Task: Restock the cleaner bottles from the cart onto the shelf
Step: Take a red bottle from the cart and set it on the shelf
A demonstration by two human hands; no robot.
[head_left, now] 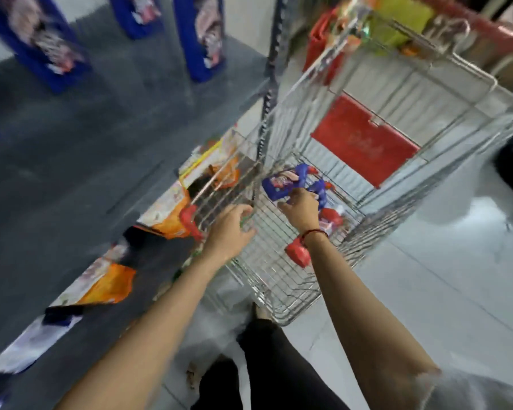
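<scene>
The frame is motion-blurred. A wire shopping cart (282, 309) stands on the right, and blue cleaner bottles (279, 184) with red caps lie in its basket. My right hand (301, 207) is inside the cart with its fingers closed around the neck of one blue bottle. At the cart's near left rim, my left hand (230, 229) hovers with its fingers spread and nothing in it. Three blue cleaner bottles (203, 37) stand upright on the dark grey shelf (86, 149) at the upper left.
Orange and white refill pouches (107, 285) line the shelf's front edge on the left. A red flap (365, 140) hangs at the cart's far end, with a red handle above. White tiled floor (427, 291) lies to the right. My dark trouser legs show below.
</scene>
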